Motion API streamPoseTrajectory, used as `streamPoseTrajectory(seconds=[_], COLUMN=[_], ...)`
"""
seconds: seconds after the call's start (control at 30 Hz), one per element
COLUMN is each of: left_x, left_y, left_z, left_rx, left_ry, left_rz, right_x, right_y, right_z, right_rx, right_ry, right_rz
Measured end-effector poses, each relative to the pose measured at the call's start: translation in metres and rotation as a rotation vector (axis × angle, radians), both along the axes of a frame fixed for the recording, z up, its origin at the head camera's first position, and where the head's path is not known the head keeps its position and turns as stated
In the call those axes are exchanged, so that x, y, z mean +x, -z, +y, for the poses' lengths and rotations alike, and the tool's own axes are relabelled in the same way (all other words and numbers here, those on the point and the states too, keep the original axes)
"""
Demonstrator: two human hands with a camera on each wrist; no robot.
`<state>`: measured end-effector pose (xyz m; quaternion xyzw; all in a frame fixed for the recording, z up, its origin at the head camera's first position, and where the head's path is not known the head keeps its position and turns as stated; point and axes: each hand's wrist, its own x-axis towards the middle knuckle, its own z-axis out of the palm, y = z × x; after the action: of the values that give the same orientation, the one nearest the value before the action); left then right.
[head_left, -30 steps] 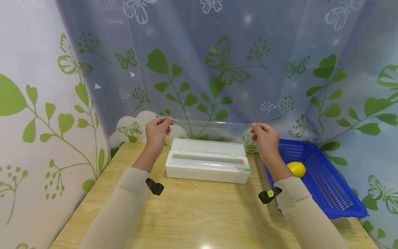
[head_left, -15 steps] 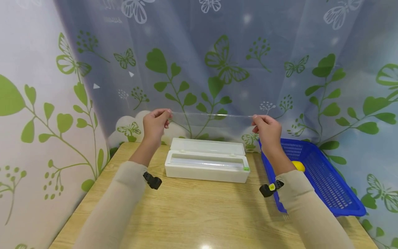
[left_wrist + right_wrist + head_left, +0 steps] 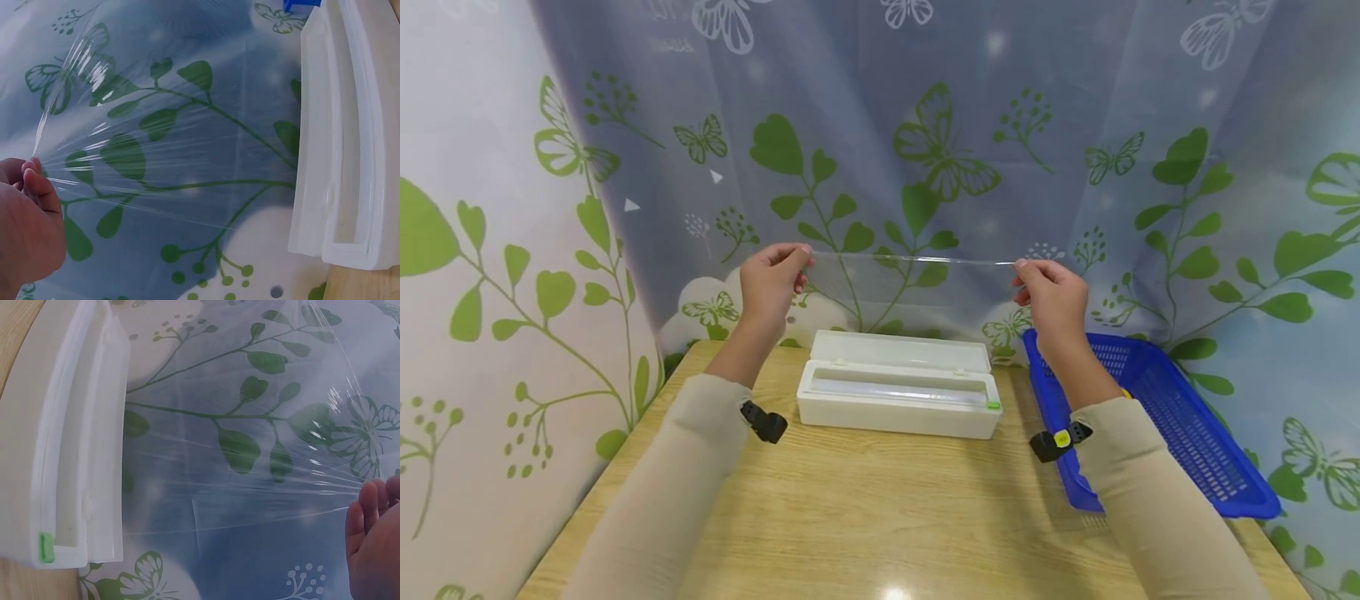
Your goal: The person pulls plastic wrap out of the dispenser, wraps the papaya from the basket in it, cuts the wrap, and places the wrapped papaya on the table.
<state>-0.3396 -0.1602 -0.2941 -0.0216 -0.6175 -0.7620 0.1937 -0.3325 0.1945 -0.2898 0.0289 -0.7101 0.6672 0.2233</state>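
Clear plastic wrap (image 3: 910,279) is stretched between both hands, above and behind a white wrap dispenser box (image 3: 898,417). My left hand (image 3: 769,283) pinches one corner of its upper edge; my right hand (image 3: 1054,300) pinches the opposite corner. In the left wrist view, creases in the film fan out from the left fingertips (image 3: 32,167). The right wrist view shows similar creases meeting at the right hand (image 3: 381,531). The dispenser's lid (image 3: 901,352) stands tipped back, and a roll of wrap (image 3: 898,392) lies inside. A small green slider (image 3: 993,406) sits at the box's right end.
A blue plastic basket (image 3: 1240,492) stands on the right of the wooden table (image 3: 865,500), partly behind the right forearm. Only a sliver of a yellow object shows in it. A patterned curtain (image 3: 850,83) hangs right behind the table.
Both hands have risen, drawing the wrap higher above the box, and spread slightly apart. The right forearm now covers most of the yellow object in the basket. The box stays in place.
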Motion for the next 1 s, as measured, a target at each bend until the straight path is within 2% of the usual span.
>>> streamPoseTrajectory(seconds=[0.17, 0.43, 0.7, 0.83, 1.0], left_x=[0.007, 0.025, 0.053, 0.068, 0.09], left_y=[0.0, 0.003, 0.008, 0.014, 0.023], left_z=[0.0, -0.001, -0.005, -0.008, -0.011], left_rx=[-0.023, -0.03, -0.019, -0.029, -0.051], left_ry=[-0.018, -0.011, 0.036, 0.049, 0.057], left_rz=[-0.026, 0.006, 0.042, 0.04, 0.03], right_x=[0.005, 0.029, 0.059, 0.075, 0.096], right_y=[0.0, 0.001, 0.007, 0.01, 0.015], right_z=[0.001, 0.006, 0.012, 0.013, 0.014], right_rx=[0.002, 0.036, 0.041, -0.005, 0.023], right_ry=[-0.016, -0.06, -0.068, -0.079, -0.068], right_rz=[-0.014, 0.001, 0.027, 0.022, 0.006])
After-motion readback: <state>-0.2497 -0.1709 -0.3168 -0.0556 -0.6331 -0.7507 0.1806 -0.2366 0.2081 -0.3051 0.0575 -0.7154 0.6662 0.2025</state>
